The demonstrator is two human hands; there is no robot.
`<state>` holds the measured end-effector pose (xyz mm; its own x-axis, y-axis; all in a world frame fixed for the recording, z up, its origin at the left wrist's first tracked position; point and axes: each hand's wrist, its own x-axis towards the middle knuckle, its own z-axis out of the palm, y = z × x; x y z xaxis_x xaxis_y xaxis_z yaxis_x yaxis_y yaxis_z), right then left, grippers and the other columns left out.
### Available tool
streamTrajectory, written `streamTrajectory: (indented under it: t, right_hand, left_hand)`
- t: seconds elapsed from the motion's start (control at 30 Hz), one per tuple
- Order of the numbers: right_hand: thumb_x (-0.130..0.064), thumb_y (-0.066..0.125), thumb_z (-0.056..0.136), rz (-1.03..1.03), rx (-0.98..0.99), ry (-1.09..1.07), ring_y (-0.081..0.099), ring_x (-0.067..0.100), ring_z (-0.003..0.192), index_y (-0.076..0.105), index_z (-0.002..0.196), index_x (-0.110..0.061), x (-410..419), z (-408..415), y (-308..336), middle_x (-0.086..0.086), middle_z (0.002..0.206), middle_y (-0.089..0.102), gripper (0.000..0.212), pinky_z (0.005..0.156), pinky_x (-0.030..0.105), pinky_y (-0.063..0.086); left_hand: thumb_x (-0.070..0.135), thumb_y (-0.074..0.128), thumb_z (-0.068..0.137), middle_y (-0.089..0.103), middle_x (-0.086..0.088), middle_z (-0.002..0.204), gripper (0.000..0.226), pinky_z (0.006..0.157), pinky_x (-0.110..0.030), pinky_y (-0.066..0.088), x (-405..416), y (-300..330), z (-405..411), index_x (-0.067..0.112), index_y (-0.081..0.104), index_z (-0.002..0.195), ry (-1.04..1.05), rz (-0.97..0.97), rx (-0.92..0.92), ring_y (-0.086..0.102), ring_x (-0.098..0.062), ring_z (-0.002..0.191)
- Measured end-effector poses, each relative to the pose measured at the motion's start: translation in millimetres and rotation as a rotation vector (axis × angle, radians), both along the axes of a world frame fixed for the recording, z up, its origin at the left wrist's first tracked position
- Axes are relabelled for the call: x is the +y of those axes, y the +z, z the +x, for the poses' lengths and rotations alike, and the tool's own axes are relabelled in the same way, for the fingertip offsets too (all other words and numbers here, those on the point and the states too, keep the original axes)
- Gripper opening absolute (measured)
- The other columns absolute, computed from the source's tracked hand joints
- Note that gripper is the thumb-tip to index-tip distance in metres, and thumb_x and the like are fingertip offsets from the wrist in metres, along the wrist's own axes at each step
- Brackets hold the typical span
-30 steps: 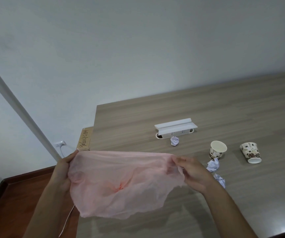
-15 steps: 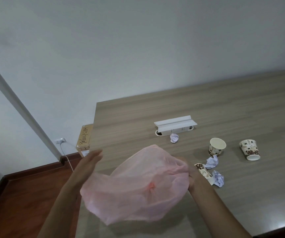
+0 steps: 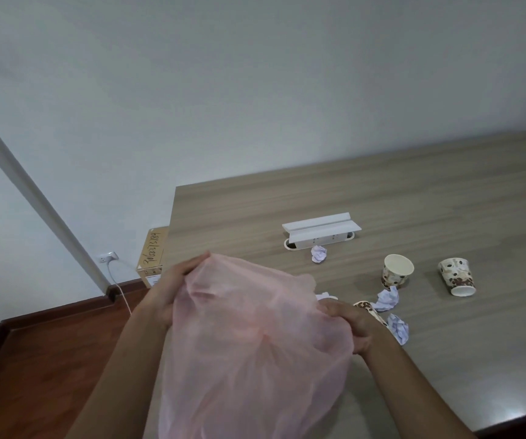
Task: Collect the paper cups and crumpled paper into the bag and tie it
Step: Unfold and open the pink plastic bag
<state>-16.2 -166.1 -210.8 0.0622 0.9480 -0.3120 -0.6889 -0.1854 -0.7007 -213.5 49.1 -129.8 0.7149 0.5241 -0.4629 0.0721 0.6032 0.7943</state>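
A thin pink plastic bag (image 3: 249, 343) hangs in front of me over the table's near left corner. My left hand (image 3: 173, 283) grips its upper left edge and my right hand (image 3: 353, 324) grips its right side. To the right stand an upright patterned paper cup (image 3: 396, 275) and an upside-down one (image 3: 457, 277). A third cup (image 3: 369, 310) lies on its side just behind my right hand. Crumpled paper balls lie near the socket box (image 3: 318, 254), below the upright cup (image 3: 388, 300), and right of my wrist (image 3: 399, 328). Another white scrap (image 3: 324, 295) peeks over the bag.
The wooden table (image 3: 381, 201) runs right and back to the wall. A white pop-up socket box (image 3: 320, 234) stands at its centre. A cardboard box (image 3: 152, 259) sits on the floor at the table's left edge, beside a wall outlet with a white cable (image 3: 119, 286).
My left hand has come back onto the bag and gripped its upper left edge. The bag has billowed larger and lower. The lying cup has come into view.
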Motion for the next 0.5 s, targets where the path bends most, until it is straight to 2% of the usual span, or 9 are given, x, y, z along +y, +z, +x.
streamTrajectory:
  t: [0.07,0.13,0.2,0.27,0.33,0.37,0.43,0.5]
  right_hand:
    - [-0.020,0.100,0.031,-0.040,0.059,-0.034,0.070,0.022,0.064,0.077,0.073,-0.003,-5,2,-1,0.011,0.071,0.072,0.051,0.062,0.029,0.057]
    - [-0.016,0.100,0.027,-0.081,0.132,-0.103,0.071,0.025,0.062,0.077,0.075,-0.001,-8,3,-1,0.013,0.071,0.073,0.056,0.059,0.029,0.058]
    - [-0.016,0.097,0.038,-0.049,0.187,-0.186,0.072,0.025,0.066,0.078,0.086,0.000,-7,7,0,0.015,0.078,0.074,0.054,0.060,0.030,0.059]
    - [-0.016,0.082,0.062,-0.012,0.225,-0.266,0.072,0.026,0.082,0.076,0.104,-0.005,-1,9,4,0.014,0.096,0.074,0.044,0.072,0.032,0.060]
    - [-0.010,0.081,0.064,-0.023,0.265,-0.343,0.070,0.027,0.089,0.074,0.107,-0.009,7,11,5,0.013,0.101,0.073,0.044,0.080,0.036,0.059]
    - [-0.007,0.084,0.060,-0.031,0.302,-0.372,0.069,0.028,0.092,0.074,0.105,-0.009,10,12,4,0.014,0.102,0.072,0.046,0.082,0.038,0.058]
    - [-0.004,0.075,0.069,-0.030,0.347,-0.406,0.070,0.028,0.089,0.072,0.103,-0.011,15,12,6,0.015,0.100,0.072,0.035,0.081,0.039,0.059]
    - [-0.003,0.066,0.072,-0.020,0.306,-0.411,0.069,0.022,0.070,0.072,0.090,-0.009,16,10,9,0.011,0.078,0.071,0.020,0.066,0.030,0.059]
  left_hand:
    - [0.025,0.056,0.091,0.069,-0.009,0.063,0.041,0.053,-0.026,0.057,4,5,-6,0.005,0.075,0.062,0.060,0.004,-0.015,0.069,-0.022,0.056]
    - [0.022,0.059,0.086,0.067,-0.007,0.059,0.031,0.048,-0.025,0.056,11,8,-11,0.006,0.073,0.064,0.127,0.003,-0.022,0.068,-0.020,0.051]
    - [0.021,0.062,0.081,0.069,-0.009,0.065,0.023,0.056,-0.027,0.058,24,2,-17,0.004,0.074,0.072,0.171,0.008,0.018,0.069,-0.022,0.055]
    - [0.030,0.067,0.083,0.072,-0.010,0.080,0.031,0.074,-0.034,0.056,36,-10,-21,0.003,0.072,0.098,0.189,0.103,0.142,0.071,-0.024,0.068]
    - [0.058,0.072,0.074,0.069,-0.007,0.106,0.068,0.084,-0.039,0.050,40,-21,-23,0.011,0.062,0.123,0.136,0.289,0.313,0.067,-0.025,0.093]
    - [0.070,0.071,0.064,0.063,-0.004,0.120,0.082,0.088,-0.039,0.048,35,-22,-22,0.022,0.058,0.129,0.074,0.445,0.386,0.062,-0.025,0.108]
    - [0.077,0.068,0.052,0.046,0.001,0.139,0.096,0.101,-0.037,0.040,25,-27,-15,0.037,0.047,0.137,-0.133,0.826,0.476,0.045,-0.020,0.130]
    - [0.074,0.076,0.046,0.041,0.004,0.143,0.109,0.108,-0.031,0.031,9,-37,-5,0.032,0.043,0.141,-0.375,1.082,0.538,0.038,-0.017,0.135]
